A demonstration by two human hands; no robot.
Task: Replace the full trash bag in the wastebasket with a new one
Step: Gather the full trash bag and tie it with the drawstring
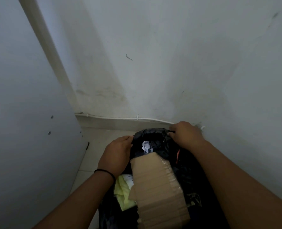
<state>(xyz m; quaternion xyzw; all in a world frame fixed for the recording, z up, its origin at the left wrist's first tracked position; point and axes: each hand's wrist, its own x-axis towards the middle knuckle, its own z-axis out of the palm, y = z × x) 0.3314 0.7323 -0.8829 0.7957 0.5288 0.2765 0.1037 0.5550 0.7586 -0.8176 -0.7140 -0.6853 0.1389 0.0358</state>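
Head view looks down on the black trash bag (158, 134), which stands on the floor (94, 146) in a corner, directly below and ahead of the person, its mouth at the far end. It is stuffed: a long piece of cardboard (158, 184) sticks out, its length running from the near edge up toward the bag's mouth, with white crumpled paper (145, 146) beyond it and something pale yellow (123, 192) at its left. The wastebasket itself cannot be made out under the plastic. The left hand (116, 154) grips the left side of the rim; the right hand (185, 134) pinches the far right rim, slightly farther out than the left. Both are closed on plastic, well apart across the opening. Gathering the rim inward over the cardboard looks like the next need. A white cable (120, 117) runs along the wall (153, 63) behind.
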